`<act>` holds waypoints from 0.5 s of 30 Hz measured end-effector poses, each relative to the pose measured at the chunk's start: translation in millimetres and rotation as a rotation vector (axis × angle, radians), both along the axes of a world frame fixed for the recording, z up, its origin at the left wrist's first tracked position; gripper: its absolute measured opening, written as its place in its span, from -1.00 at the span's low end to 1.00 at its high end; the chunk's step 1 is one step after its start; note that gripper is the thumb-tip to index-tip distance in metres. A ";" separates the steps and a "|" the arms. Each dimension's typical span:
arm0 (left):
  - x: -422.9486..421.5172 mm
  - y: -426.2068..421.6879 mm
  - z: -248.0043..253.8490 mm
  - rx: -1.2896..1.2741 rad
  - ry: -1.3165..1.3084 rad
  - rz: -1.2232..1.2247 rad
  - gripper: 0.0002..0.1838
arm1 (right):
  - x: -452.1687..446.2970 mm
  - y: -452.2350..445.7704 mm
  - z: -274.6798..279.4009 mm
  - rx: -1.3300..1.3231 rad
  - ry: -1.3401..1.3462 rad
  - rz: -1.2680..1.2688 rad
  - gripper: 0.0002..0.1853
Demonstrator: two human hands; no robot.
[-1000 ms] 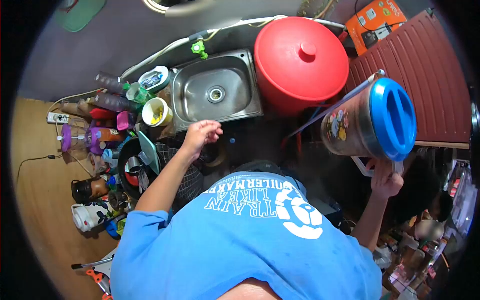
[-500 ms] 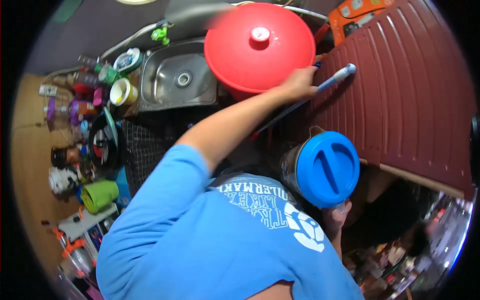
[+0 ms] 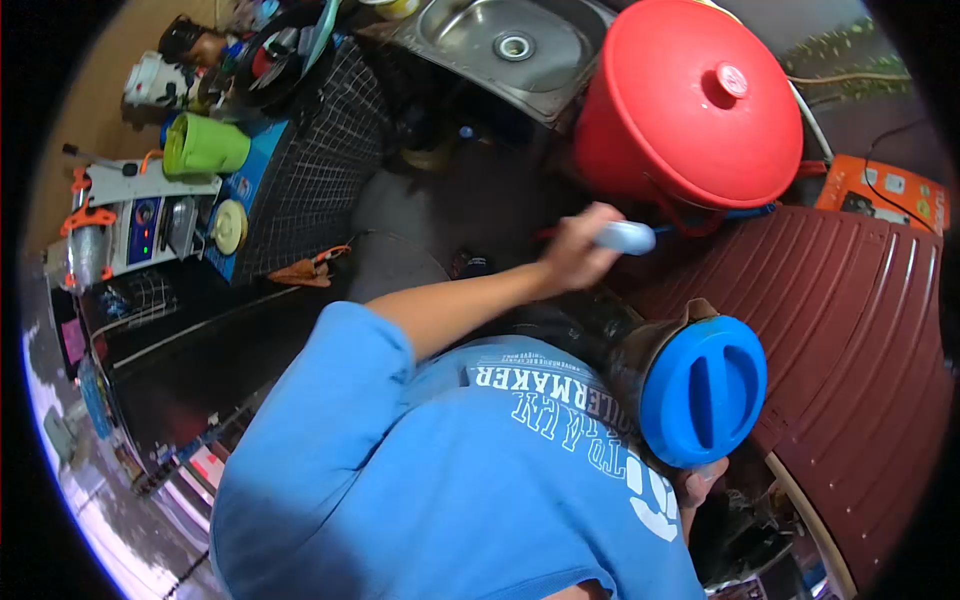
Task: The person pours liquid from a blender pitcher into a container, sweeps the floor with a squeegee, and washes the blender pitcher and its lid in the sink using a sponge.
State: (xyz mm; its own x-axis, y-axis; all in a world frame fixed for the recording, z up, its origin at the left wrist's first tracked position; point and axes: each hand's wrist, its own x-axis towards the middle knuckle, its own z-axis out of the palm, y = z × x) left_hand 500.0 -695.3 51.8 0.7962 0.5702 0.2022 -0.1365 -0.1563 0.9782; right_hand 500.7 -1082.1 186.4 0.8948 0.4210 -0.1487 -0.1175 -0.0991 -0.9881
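My left hand (image 3: 580, 255) is closed around a long stick with a pale blue handle (image 3: 627, 238). The handle's end points up toward me, and the far end of the stick is hidden. Low on the right is a jug with a round blue lid (image 3: 705, 392) and a see-through body. My right hand (image 3: 704, 482) grips it from below the lid, mostly hidden by it. Just beyond my left hand stands a large red lidded bucket (image 3: 640, 130).
A steel sink (image 3: 560, 60) lies at the top, left of the bucket. A dark red ridged panel (image 3: 850, 330) fills the right side. On the left are a wire rack (image 3: 330, 130), a green cup (image 3: 205, 145) and a black surface (image 3: 200, 350). An orange box (image 3: 870, 195) sits behind the panel.
My view has turned left, so the bucket and sink appear farther right. My left hand has drawn back from beside the bucket's rim with the stick. The jug stays in my right hand.
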 end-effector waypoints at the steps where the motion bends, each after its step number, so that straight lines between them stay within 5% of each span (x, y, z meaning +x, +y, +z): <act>1: -34.7 15.8 -1.4 -0.181 0.105 0.132 -0.91 | 8.1 -7.0 -4.5 -0.087 -0.039 0.037 -0.16; 2: -74.1 43.8 -12.0 0.014 0.123 0.230 -0.92 | 16.3 -14.7 -9.5 -0.172 -0.080 0.075 -0.17; 3: -117.8 69.2 -16.8 -0.255 0.172 0.224 -0.89 | 26.1 -20.2 -16.7 -0.263 -0.131 0.086 -0.22; 5: -207.7 116.6 -62.1 -0.227 0.043 0.422 -0.81 | 35.8 -28.1 -42.6 -0.320 -0.203 -0.015 -0.31; 7: -275.0 139.2 -51.8 -0.730 -0.119 0.732 -0.77 | 45.2 -0.8 -38.4 -0.212 -0.197 -0.002 -0.44; 11: -343.0 148.2 -19.5 -0.656 -0.316 1.065 -0.74 | 43.2 127.7 22.9 0.256 0.064 0.353 -0.64; 15: -379.9 160.2 -19.9 -0.548 -0.495 1.275 -0.70 | 39.0 167.9 28.5 0.234 -0.030 0.575 -0.63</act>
State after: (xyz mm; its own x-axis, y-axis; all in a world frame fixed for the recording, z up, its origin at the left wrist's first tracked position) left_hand 120.1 -535.1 31.9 -0.3764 0.9109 -0.1692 -0.5246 -0.0590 0.8493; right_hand 539.8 -914.2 214.9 0.5178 0.8551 0.0275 -0.0812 0.0811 -0.9934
